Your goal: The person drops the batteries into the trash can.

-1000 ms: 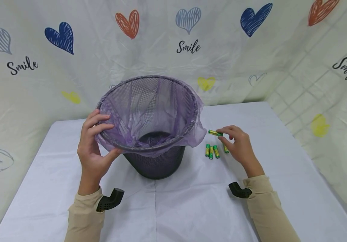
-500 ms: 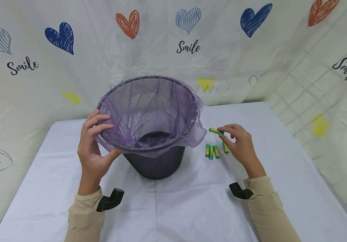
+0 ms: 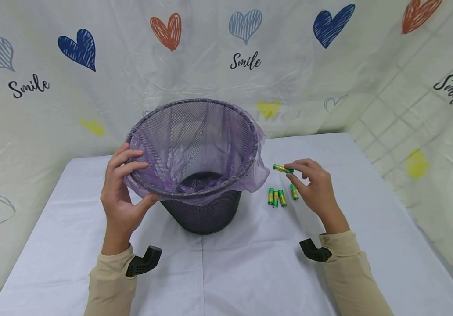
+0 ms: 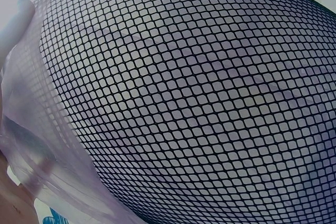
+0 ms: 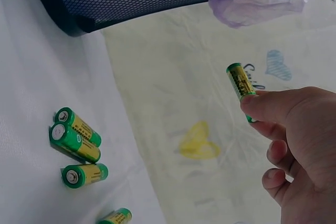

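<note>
A black mesh wastebasket (image 3: 203, 215) stands on the table, lined with a thin purple plastic bag (image 3: 226, 131) folded over its rim. My left hand (image 3: 125, 197) grips the rim at its left side, fingers inside over the bag and thumb under the near edge. To the right of the basket, my right hand (image 3: 313, 188) pinches a green and yellow battery (image 3: 283, 169) between thumb and fingers, above the table. Below it lie more batteries (image 3: 275, 198), three side by side and another battery (image 3: 294, 192) apart to the right. Mesh fills most of the left wrist view.
A white cloth covers the table (image 3: 242, 272). Behind it hangs a pale curtain (image 3: 206, 57) printed with hearts and the word Smile. A black wrist mount (image 3: 144, 261) sits on the left sleeve, and another mount (image 3: 315, 251) on the right.
My right hand has risen slightly and shifted a little to the right with the battery, showing more of the separate battery below. My left hand and the basket have stayed in place.
</note>
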The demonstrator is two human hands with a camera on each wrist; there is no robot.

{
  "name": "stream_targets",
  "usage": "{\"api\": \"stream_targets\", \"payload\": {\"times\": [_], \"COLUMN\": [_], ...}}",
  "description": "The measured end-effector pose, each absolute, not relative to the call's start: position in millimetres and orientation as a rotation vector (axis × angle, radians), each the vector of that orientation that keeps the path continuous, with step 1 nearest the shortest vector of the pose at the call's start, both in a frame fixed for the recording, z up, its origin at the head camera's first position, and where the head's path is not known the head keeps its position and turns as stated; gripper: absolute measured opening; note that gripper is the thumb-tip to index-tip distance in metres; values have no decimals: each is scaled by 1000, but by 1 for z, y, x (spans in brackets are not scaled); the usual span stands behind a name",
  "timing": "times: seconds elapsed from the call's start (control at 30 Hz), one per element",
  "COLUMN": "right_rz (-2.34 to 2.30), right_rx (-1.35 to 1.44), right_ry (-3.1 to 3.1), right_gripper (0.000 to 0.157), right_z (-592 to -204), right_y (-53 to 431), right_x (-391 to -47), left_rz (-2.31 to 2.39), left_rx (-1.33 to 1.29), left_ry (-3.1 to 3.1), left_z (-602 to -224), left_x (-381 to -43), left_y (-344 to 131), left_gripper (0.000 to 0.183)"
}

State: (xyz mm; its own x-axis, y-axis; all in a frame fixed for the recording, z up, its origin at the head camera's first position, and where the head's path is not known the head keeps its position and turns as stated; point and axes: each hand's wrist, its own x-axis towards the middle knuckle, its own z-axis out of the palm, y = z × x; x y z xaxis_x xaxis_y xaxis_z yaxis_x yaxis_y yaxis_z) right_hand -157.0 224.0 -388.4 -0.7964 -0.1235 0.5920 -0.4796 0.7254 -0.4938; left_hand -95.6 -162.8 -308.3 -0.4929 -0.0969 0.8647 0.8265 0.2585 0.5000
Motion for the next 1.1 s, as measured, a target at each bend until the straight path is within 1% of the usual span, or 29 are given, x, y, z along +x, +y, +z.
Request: {"api": "stream_targets", "payload": {"times": [1.1], "right_rz": [919], "right_rx": [548], "right_ry": [-2137], "right_gripper": [28], "right_z": [-358], "right_y": [214], "right_x": [-141], "left_rz": [-1369], "left_rx": [-688], "left_ry": [-1663], "left_z": [-310], "left_x": [-97], "left_y": [-163], "left_gripper": [71]}}
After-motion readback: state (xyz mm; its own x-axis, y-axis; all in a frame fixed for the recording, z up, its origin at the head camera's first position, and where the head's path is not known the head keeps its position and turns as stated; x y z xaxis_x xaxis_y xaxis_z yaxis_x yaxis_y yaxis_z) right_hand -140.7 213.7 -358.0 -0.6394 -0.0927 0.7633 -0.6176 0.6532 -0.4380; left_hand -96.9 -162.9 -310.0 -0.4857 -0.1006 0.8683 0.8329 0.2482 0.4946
